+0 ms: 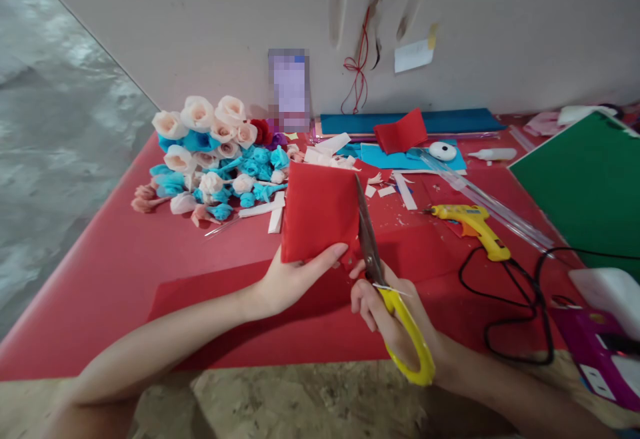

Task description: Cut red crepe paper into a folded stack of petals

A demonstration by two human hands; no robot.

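Observation:
My left hand [295, 282] grips a folded piece of red paper [323, 209] by its lower edge, thumb in front and the other fingers behind it. My right hand [400, 312] is closed round the yellow handles of a pair of scissors [369, 242]. The dark blades point up along the right edge of the red paper, touching or nearly touching it; whether they are cutting through cannot be told. A larger sheet of red paper [200, 299] lies flat on the table under my forearms.
Handmade paper flowers [200, 116] in cream, blue and pink heap at the back left. A yellow glue gun [465, 216] with a looping black cord [543, 332] lies right. White paper scraps [330, 149], a folded red piece [403, 132] and a green board [585, 179] surround the red table [115, 239].

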